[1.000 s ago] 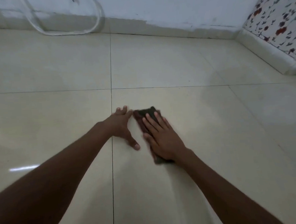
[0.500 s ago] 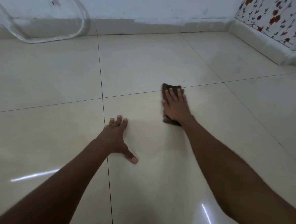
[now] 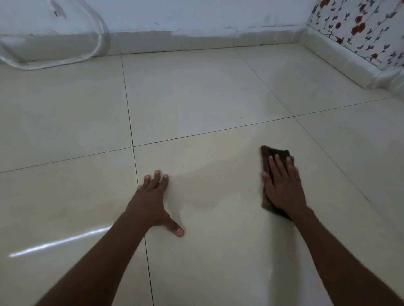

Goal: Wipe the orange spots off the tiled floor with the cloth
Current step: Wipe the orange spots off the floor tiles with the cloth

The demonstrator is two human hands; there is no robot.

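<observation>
Two hands flat, fingers straight: right hand on cloth, left hand on floor; hose by wall.

cloth: mostly covered by the right hand (only its far end and near corner show)
orange speck: too small to tell
clear tube: cut off at left edge
</observation>
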